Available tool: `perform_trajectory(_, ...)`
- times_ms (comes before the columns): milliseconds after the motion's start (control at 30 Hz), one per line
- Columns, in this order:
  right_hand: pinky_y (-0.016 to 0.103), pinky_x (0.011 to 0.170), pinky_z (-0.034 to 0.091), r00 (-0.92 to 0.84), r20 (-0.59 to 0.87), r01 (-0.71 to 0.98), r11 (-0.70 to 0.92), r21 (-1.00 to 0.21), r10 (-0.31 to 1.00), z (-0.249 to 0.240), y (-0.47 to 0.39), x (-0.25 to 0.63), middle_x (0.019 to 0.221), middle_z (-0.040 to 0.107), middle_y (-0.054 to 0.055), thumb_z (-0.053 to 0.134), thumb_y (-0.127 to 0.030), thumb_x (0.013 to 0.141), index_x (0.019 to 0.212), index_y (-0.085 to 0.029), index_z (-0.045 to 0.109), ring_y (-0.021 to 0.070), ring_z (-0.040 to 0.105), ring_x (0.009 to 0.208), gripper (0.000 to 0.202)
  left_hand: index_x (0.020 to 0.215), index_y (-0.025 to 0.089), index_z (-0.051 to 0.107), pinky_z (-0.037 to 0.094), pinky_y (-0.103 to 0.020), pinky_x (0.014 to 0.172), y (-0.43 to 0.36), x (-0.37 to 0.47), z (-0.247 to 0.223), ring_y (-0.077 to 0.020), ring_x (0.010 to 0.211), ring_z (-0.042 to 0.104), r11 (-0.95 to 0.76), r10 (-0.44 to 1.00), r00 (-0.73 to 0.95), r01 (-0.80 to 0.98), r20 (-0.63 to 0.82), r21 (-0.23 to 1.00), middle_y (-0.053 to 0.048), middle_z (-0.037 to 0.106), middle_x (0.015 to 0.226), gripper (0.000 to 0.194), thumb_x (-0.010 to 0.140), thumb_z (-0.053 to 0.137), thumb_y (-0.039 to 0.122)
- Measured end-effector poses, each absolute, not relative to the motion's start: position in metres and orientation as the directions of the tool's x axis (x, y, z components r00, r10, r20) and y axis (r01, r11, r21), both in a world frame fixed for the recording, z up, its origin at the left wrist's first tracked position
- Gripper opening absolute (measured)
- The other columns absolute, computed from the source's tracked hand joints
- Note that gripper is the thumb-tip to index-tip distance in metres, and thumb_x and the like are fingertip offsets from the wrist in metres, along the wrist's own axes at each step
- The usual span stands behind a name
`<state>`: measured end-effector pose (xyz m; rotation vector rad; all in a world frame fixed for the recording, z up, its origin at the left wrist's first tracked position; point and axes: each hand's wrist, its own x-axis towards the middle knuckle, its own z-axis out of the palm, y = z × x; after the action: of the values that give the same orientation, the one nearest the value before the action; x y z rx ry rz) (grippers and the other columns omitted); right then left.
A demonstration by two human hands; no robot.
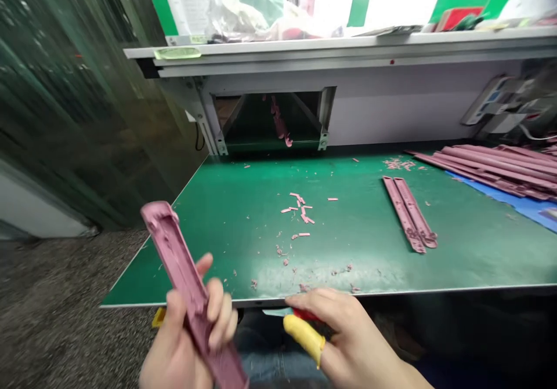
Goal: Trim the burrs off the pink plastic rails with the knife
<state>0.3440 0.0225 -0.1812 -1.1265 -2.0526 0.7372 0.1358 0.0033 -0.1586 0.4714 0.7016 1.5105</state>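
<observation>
My left hand (pixel 191 325) is wrapped round a long pink plastic strip (pixel 176 250), a hollow channel tilted with its rounded end up and to the left. The strip's lower end runs off the bottom of the view. In my right hand (pixel 348 337) is a small knife (pixel 278 312) with a short pale blade and a red handle, mostly hidden by the fingers. A yellow finger cot (pixel 304 337) covers my right thumb. The blade points left, apart from the strip, at the front edge of the green table (pixel 348 238).
Pink trimmings (pixel 302 206) and crumbs lie about the table's middle and front. Two pink strips (pixel 409 215) rest side by side at right. Beyond them a pile of strips (pixel 500 166) lies partly over a blue sheet (pixel 513 197). A shelf (pixel 304 55) overhangs the back, above a chute opening (pixel 256 125).
</observation>
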Motion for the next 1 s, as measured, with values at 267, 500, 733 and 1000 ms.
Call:
perform_trajectory(267,0.03,0.066,0.043,-0.486,0.189,0.651,0.498,-0.573,0.853,-0.19,0.022,0.303,0.081,0.066,0.002,0.054,-0.029,0.085,0.095,-0.029,0.067,0.02,0.062,0.074,0.016,0.108,0.035,0.066,0.036,-0.027,0.052,0.032,0.149,-0.127,-0.0121,0.053,0.039,-0.414,0.91,-0.225,-0.408,0.349,0.814,0.003,0.052,0.063,0.043,0.071,0.07,0.054)
perform_trajectory(500,0.03,0.062,0.036,-0.402,0.209,0.752,0.452,-0.48,0.891,-0.184,0.026,0.305,0.078,0.063,0.002,0.055,-0.026,0.084,0.096,-0.029,0.067,0.0198,0.057,0.071,0.017,0.109,0.043,0.067,0.036,-0.032,0.059,0.02,0.15,-0.134,-0.0152,0.058,0.042,-0.35,0.937,-0.085,-0.259,0.34,0.9,0.001,0.051,0.063,0.042,0.07,0.069,0.057)
perform_trajectory(733,0.03,0.062,0.035,-0.372,0.244,0.731,0.445,-0.517,0.895,-0.18,0.033,0.31,0.077,0.062,0.003,0.051,-0.029,0.088,0.095,-0.027,0.068,0.0194,0.055,0.071,0.018,0.108,0.043,0.068,0.034,-0.029,0.051,0.024,0.15,-0.128,-0.0134,0.053,0.038,-0.37,0.926,-0.071,-0.364,0.37,0.855,0.003,0.047,0.058,0.043,0.068,0.069,0.059)
perform_trajectory(1000,0.023,0.061,0.042,-0.266,0.252,0.274,0.324,-0.906,0.931,-0.181,0.032,0.317,0.075,0.061,0.001,0.051,-0.035,0.092,0.091,-0.02,0.064,0.0133,0.054,0.067,0.019,0.113,0.034,0.063,0.037,-0.025,0.049,0.038,0.14,-0.118,-0.011,0.049,0.038,-0.365,0.928,-0.142,-0.537,0.345,0.761,0.003,0.049,0.061,0.044,0.074,0.067,0.054)
